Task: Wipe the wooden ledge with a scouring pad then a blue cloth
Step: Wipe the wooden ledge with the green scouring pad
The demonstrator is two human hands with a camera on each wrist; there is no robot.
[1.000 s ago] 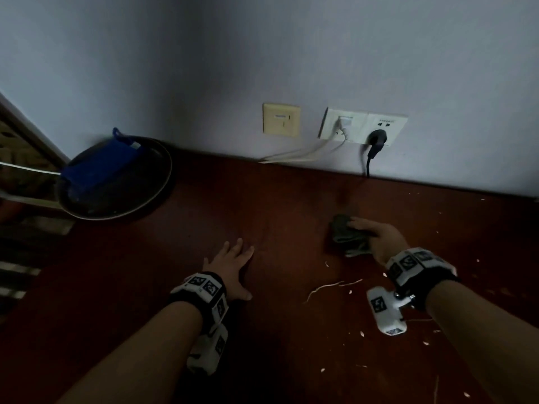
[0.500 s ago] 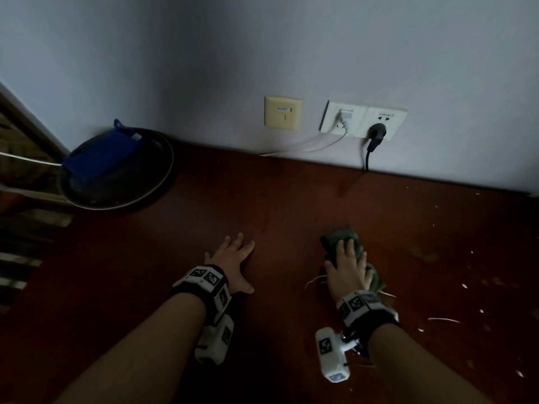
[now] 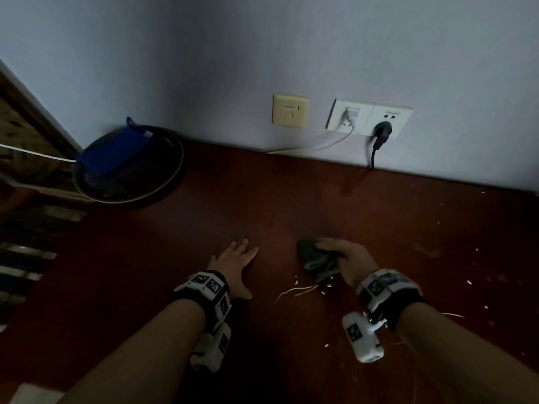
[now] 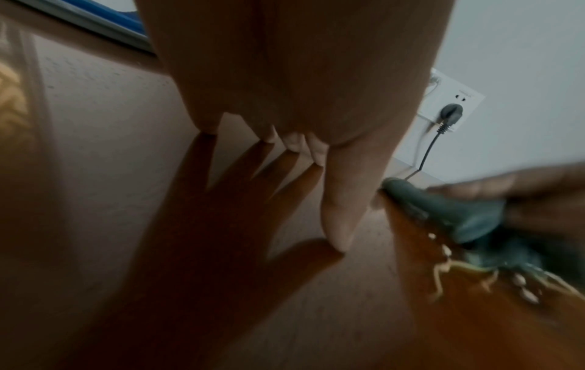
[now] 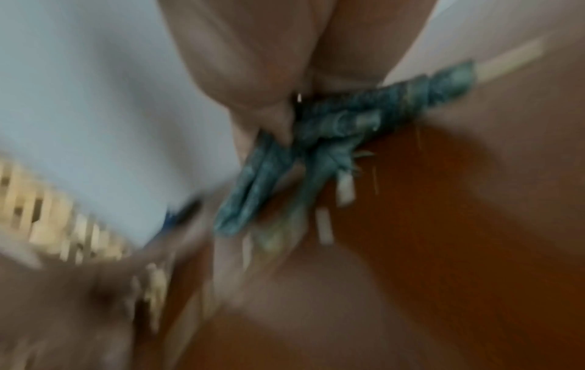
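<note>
The right hand's (image 3: pixel 348 262) fingers (image 3: pixel 326 244) curl over a crumpled dark green scouring pad (image 3: pixel 316 259), pressing it onto the dark reddish wooden ledge (image 3: pixel 262 205). The left hand (image 3: pixel 234 265) lies flat just beside it, fingers (image 3: pixel 245 249) spread and relaxed. Pale crumbs (image 3: pixel 323 293) lie below the pad. A folded blue cloth (image 3: pixel 112 153) sits in a round dark pan (image 3: pixel 163 188), far left, by the wall.

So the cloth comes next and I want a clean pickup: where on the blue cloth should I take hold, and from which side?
Probably the near right edge of the blue cloth, from above and the right. It lies folded flat in the dark pan, leaning on the far left rim by the wall, so only that edge is open to a pinch.
</note>
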